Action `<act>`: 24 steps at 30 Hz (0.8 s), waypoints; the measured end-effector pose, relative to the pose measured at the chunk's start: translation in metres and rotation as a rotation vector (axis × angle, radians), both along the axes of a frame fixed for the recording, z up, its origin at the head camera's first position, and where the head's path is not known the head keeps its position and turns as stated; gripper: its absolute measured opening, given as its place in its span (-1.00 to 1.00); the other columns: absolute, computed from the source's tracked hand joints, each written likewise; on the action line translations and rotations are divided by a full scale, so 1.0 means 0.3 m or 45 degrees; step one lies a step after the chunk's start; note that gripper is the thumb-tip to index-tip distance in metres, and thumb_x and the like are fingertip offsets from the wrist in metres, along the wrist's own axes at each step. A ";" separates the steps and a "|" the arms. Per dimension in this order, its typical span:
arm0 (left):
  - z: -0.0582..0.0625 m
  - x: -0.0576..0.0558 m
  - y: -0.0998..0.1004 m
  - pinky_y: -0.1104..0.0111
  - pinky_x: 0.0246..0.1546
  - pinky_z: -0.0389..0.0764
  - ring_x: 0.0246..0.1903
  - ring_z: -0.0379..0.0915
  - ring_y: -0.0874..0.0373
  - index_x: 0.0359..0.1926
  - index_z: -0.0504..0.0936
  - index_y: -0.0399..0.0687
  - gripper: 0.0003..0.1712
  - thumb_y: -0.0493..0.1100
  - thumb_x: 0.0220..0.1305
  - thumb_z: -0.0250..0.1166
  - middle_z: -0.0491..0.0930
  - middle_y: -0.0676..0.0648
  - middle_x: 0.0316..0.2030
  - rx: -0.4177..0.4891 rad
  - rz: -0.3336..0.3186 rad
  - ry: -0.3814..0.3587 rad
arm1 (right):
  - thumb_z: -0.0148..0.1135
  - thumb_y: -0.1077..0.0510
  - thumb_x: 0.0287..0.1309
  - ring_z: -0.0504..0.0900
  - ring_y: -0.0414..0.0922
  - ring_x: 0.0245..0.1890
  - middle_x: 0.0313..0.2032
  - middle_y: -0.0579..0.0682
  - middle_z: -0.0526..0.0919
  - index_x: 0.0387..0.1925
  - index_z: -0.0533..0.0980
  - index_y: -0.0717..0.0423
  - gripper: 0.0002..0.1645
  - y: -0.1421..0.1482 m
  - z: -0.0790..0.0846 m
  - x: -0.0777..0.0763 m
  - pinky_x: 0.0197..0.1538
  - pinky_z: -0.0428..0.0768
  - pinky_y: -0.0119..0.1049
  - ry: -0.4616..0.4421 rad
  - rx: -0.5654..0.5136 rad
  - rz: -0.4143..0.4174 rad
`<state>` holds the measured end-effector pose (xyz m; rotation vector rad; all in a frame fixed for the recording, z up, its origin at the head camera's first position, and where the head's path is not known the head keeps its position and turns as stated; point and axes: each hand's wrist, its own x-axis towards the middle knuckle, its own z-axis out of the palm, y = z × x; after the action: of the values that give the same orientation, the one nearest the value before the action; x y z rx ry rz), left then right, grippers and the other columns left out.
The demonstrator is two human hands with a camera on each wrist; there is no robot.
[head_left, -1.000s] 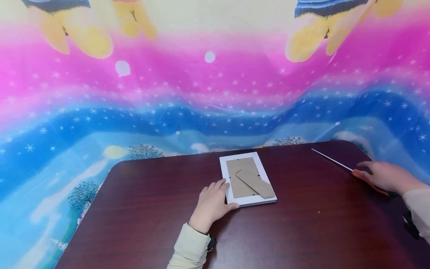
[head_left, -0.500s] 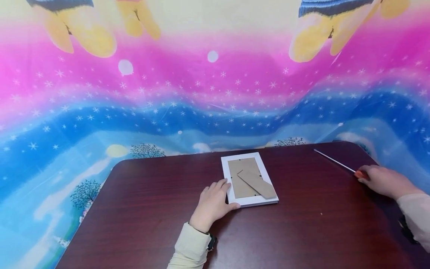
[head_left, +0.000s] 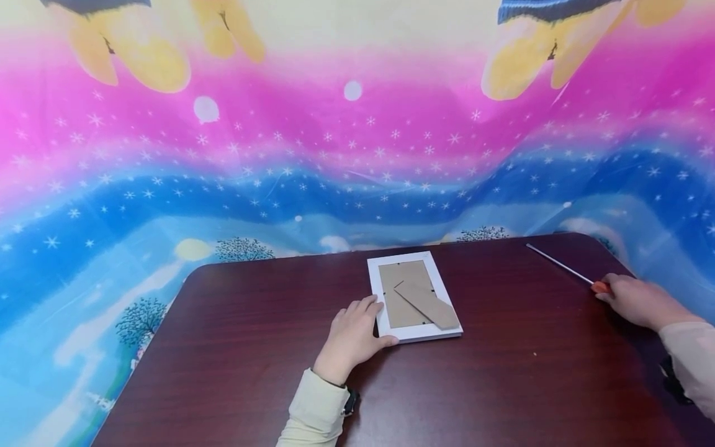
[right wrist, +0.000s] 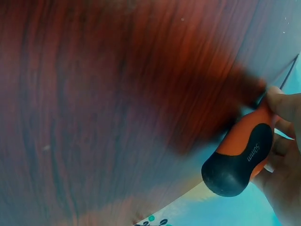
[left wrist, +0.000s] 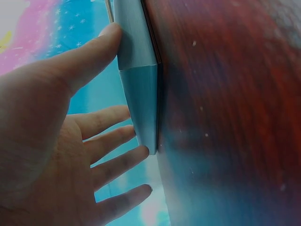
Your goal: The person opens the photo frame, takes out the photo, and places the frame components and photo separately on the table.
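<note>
A white picture frame point(head_left: 415, 332) lies face down at mid-table, its brown backing board and folded stand leg upwards. At its near left corner is my left hand point(head_left: 350, 338); the thumb touches the near edge and the fingertips the left edge. In the left wrist view those fingers point(left wrist: 115, 165) are spread and fairly straight along the frame's side point(left wrist: 138, 101). Over the right side of the table my right hand point(head_left: 642, 301) holds a screwdriver point(head_left: 561, 267) by its handle, shaft pointing to the back left. The right wrist view shows its orange and black handle point(right wrist: 242, 141) marked "50mm".
The dark red-brown wooden table point(head_left: 234, 354) has rounded back corners. Close behind its far edge hangs a colourful printed cloth point(head_left: 335, 155). A tiny pale speck point(head_left: 534, 354) lies on the tabletop between the hands.
The right fingers have closed round the screwdriver handle, which lay flat beneath them one second ago. The screwdriver has shifted slightly rightwards. My left hand and the picture frame stay put.
</note>
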<state>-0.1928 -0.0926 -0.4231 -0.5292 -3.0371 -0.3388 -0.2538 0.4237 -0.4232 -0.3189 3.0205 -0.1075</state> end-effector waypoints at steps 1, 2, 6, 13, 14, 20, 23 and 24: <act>0.000 0.000 -0.001 -0.02 0.16 0.45 0.23 0.30 -0.01 0.26 0.43 -0.05 -0.11 0.36 -0.01 0.25 0.40 -0.09 0.30 0.000 -0.001 0.001 | 0.04 0.14 0.20 0.41 -0.10 -0.57 -0.54 0.02 0.51 -0.36 0.42 0.32 -0.74 0.002 0.000 -0.001 -0.49 0.39 -0.16 -0.007 -0.004 -0.005; 0.000 0.000 -0.001 -0.02 0.17 0.45 0.24 0.29 -0.01 0.26 0.42 -0.04 -0.11 0.36 -0.01 0.25 0.40 -0.09 0.30 -0.002 -0.001 -0.001 | 0.04 0.14 0.21 0.41 -0.10 -0.56 -0.54 0.03 0.51 -0.36 0.42 0.34 -0.74 0.004 -0.001 -0.003 -0.48 0.39 -0.16 -0.013 -0.005 -0.018; -0.002 -0.002 -0.003 -0.03 0.19 0.43 0.25 0.27 0.00 0.27 0.41 -0.03 -0.10 0.38 0.00 0.23 0.39 -0.08 0.31 -0.007 -0.003 -0.006 | 0.04 0.14 0.23 0.37 -0.09 -0.58 -0.56 0.05 0.48 -0.37 0.41 0.36 -0.72 -0.003 0.000 -0.005 -0.48 0.35 -0.17 -0.041 -0.017 -0.091; -0.005 -0.005 -0.008 -0.03 0.20 0.42 0.26 0.25 0.00 0.27 0.41 -0.03 -0.10 0.39 0.00 0.22 0.39 -0.08 0.31 -0.005 -0.008 0.001 | 0.05 0.14 0.22 0.40 -0.13 -0.56 -0.51 0.03 0.52 -0.31 0.42 0.34 -0.73 -0.017 0.019 0.000 -0.49 0.38 -0.22 0.015 -0.061 -0.039; -0.005 -0.006 -0.008 -0.03 0.21 0.42 0.26 0.25 0.00 0.27 0.41 -0.03 -0.10 0.39 0.00 0.22 0.39 -0.08 0.31 -0.005 -0.009 0.001 | 0.06 0.15 0.22 0.41 -0.13 -0.55 -0.50 0.04 0.53 -0.29 0.42 0.36 -0.72 -0.019 0.022 0.002 -0.48 0.39 -0.22 0.028 -0.061 -0.025; -0.006 -0.007 -0.007 -0.03 0.22 0.40 0.27 0.24 0.00 0.28 0.41 -0.03 -0.10 0.39 0.00 0.22 0.38 -0.08 0.32 -0.005 -0.010 -0.005 | 0.08 0.11 0.22 0.40 -0.10 -0.53 -0.45 0.12 0.52 -0.18 0.38 0.43 -0.62 -0.047 0.039 0.016 -0.48 0.38 -0.21 0.080 -0.052 0.007; -0.004 -0.006 -0.007 -0.03 0.22 0.40 0.27 0.24 0.00 0.28 0.41 -0.03 -0.10 0.38 0.01 0.22 0.38 -0.08 0.32 0.001 -0.009 -0.011 | 0.07 0.10 0.24 0.37 -0.13 -0.54 -0.44 0.08 0.51 -0.17 0.39 0.38 -0.65 -0.069 0.049 0.027 -0.49 0.36 -0.23 0.094 -0.064 0.014; -0.004 -0.006 -0.007 -0.03 0.23 0.40 0.27 0.24 -0.01 0.28 0.40 -0.03 -0.10 0.38 0.01 0.22 0.38 -0.08 0.32 0.002 -0.008 -0.013 | 0.06 0.10 0.24 0.36 -0.13 -0.55 -0.44 0.06 0.50 -0.17 0.39 0.36 -0.66 -0.077 0.053 0.030 -0.49 0.35 -0.24 0.093 -0.072 0.015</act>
<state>-0.1947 -0.0948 -0.4243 -0.5387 -3.0453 -0.3447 -0.2448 0.4006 -0.4073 -0.3536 3.0917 -0.1847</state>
